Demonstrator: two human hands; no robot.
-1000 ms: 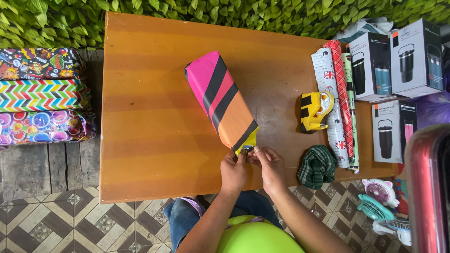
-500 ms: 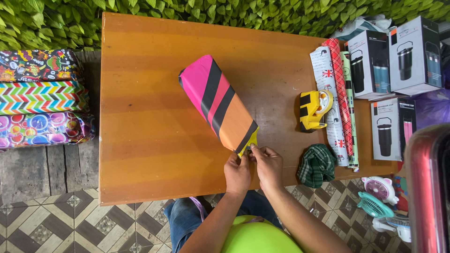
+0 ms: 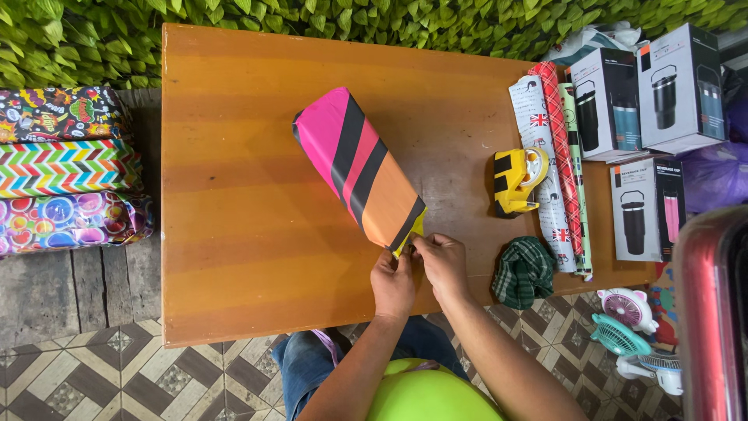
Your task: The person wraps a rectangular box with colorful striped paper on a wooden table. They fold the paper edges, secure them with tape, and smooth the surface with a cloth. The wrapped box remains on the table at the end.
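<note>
Both hands, left hand (image 3: 392, 282) and right hand (image 3: 442, 265), pinch the wrapped box (image 3: 360, 169) end flap; crease it tight, flat against the box.

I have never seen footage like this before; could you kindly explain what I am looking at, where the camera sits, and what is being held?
No machine here: a person works with bare hands, filmed by a camera on their head that looks down. The left hand and right hand pinch the near end of a long wrapped box, striped pink, black and orange, lying on a wooden table. To the right lie a yellow tape dispenser, rolls of wrapping paper, a green checked cloth and boxed cups. Wrapped parcels are stacked on the left, off the table.
</note>
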